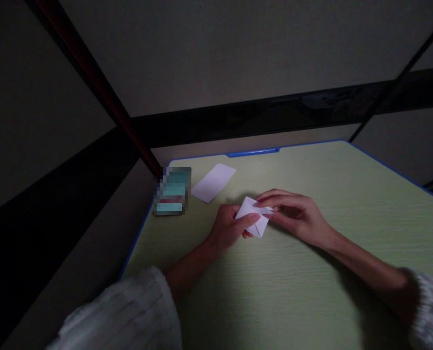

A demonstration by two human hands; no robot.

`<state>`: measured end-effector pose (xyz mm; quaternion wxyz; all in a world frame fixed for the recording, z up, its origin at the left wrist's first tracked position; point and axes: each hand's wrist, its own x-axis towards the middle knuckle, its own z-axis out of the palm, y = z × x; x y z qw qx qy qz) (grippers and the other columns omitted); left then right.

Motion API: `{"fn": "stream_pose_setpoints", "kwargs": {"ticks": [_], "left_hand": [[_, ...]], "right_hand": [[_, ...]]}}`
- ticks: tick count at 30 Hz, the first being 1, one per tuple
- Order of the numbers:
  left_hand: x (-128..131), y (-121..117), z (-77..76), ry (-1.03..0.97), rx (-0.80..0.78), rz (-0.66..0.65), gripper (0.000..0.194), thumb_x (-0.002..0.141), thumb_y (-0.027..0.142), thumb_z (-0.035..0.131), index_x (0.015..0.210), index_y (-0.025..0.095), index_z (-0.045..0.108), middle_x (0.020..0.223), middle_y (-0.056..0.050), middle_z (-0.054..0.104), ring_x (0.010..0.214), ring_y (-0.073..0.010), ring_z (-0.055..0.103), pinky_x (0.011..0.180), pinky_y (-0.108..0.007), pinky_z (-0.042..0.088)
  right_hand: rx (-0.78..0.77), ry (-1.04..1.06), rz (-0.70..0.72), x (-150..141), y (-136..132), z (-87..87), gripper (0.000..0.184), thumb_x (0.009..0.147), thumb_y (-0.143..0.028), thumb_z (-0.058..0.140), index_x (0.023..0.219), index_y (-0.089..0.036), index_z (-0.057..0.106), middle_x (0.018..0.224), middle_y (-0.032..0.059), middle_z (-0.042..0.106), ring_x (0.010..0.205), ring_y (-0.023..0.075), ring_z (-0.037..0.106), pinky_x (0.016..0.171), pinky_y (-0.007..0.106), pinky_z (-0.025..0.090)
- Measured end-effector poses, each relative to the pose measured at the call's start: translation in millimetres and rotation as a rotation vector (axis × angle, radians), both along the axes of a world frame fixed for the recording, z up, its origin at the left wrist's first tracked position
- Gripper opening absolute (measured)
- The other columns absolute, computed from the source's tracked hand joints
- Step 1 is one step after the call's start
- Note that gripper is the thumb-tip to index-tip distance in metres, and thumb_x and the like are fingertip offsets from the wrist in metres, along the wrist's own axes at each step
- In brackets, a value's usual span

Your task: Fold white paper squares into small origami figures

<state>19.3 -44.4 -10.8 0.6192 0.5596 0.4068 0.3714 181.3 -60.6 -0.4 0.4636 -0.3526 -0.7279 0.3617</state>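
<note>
A small square of folded white paper [246, 210] is held just above the table, with creases and a flap showing on its face. My left hand [230, 225] grips its left side, thumb pressed on top and fingers curled underneath. At the right corner, my right hand [298, 216] pinches the paper between thumb and fingers. Part of the paper's upper edge is hidden behind the right fingers. Beyond my left hand, a flat white sheet of paper [214, 183] lies on the table.
The pale green table [347, 194] has a blue rim, with a blue strip [253, 152] set into its far edge. A phone-like device [173, 191], its screen blurred out, lies at the left edge. Panelled walls [245, 53] stand behind and to the left.
</note>
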Motion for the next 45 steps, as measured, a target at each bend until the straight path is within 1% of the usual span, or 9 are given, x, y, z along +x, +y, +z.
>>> {"fn": "stream_pose_setpoints", "kwargs": {"ticks": [3,7,12,19,23,26,31,38,45], "left_hand": [[1.4,1.1,1.0,0.008,0.02,-0.019,0.022,0.061,0.029,0.061,0.053,0.01,0.057,0.045,0.0,0.053,0.04,-0.0068,0.046,0.039,-0.018,0.035],[3.9,2.7,-0.4,-0.015,0.038,0.053,0.022,0.063,0.031,0.059,0.056,0.01,0.057,0.049,0.001,0.053,0.045,-0.008,0.047,0.043,-0.02,0.038],[3.2,4.8,-3.6,0.028,0.107,0.126,0.024,0.064,0.031,0.058,0.052,0.011,0.054,0.046,0.004,0.045,0.045,-0.0065,0.038,0.044,-0.019,0.029],[1.0,2.8,-3.1,0.095,0.134,0.056,0.026,0.064,0.032,0.057,0.049,0.012,0.049,0.046,0.005,0.038,0.045,-0.0062,0.031,0.044,-0.02,0.022],[0.1,2.2,-4.0,0.094,0.141,0.044,0.026,0.065,0.033,0.057,0.052,0.012,0.051,0.047,0.004,0.04,0.046,-0.0064,0.033,0.045,-0.02,0.024],[0.2,1.7,-3.2,0.091,0.131,0.046,0.026,0.065,0.034,0.057,0.052,0.012,0.052,0.048,0.004,0.042,0.046,-0.0064,0.035,0.044,-0.02,0.025],[1.7,-0.7,0.9,0.068,0.071,0.023,0.023,0.065,0.03,0.056,0.052,0.012,0.052,0.046,0.003,0.046,0.044,-0.0064,0.038,0.043,-0.02,0.027],[2.9,-0.4,0.6,0.016,0.052,-0.049,0.021,0.066,0.03,0.053,0.054,0.012,0.052,0.046,0.004,0.045,0.044,-0.0063,0.039,0.044,-0.019,0.029],[3.0,0.7,-0.5,0.06,0.1,-0.102,0.024,0.067,0.03,0.051,0.05,0.013,0.049,0.045,0.004,0.042,0.044,-0.0063,0.037,0.044,-0.019,0.027]], "right_hand": [[-0.01,-0.027,0.0,4.2,4.3,-0.6,0.014,0.075,-0.017,0.055,0.084,-0.018,0.066,0.084,0.0064,0.061,0.074,0.0143,0.057,0.061,0.026,0.045],[0.003,-0.056,-0.025,6.4,7.5,-2.9,0.013,0.074,-0.017,0.056,0.081,-0.018,0.067,0.079,0.0057,0.062,0.07,0.0135,0.058,0.06,0.026,0.045],[-0.005,-0.09,-0.005,5.2,7.0,-4.2,0.012,0.074,-0.017,0.057,0.077,-0.018,0.068,0.083,0.0063,0.06,0.074,0.014,0.057,0.065,0.028,0.045],[-0.21,0.1,-0.007,2.0,7.5,-3.1,0.005,0.064,-0.018,0.066,0.069,-0.019,0.068,0.085,0.0045,0.06,0.071,0.0122,0.056,0.061,0.025,0.046],[-0.292,0.177,-0.002,1.6,9.0,-3.2,0.005,0.064,-0.02,0.065,0.067,-0.019,0.069,0.081,0.0035,0.063,0.069,0.0114,0.057,0.062,0.025,0.046],[-0.321,0.226,-0.058,-1.1,8.2,-4.0,0.006,0.064,-0.023,0.065,0.065,-0.018,0.068,0.076,0.0031,0.064,0.068,0.0114,0.056,0.061,0.025,0.044],[-0.396,0.26,-0.203,-9.7,3.5,-2.7,0.015,0.059,-0.028,0.069,0.059,-0.014,0.063,0.057,-0.0002,0.059,0.051,0.0085,0.049,0.048,0.022,0.039],[-0.332,0.211,-0.266,-14.3,-0.1,-1.3,0.017,0.062,-0.029,0.066,0.061,-0.013,0.059,0.055,-0.0006,0.056,0.049,0.008,0.047,0.045,0.021,0.038],[-0.273,0.147,-0.282,-15.8,-1.9,-4.5,0.018,0.066,-0.029,0.062,0.061,-0.014,0.054,0.055,-0.0013,0.053,0.049,0.008,0.046,0.046,0.021,0.037]]}}
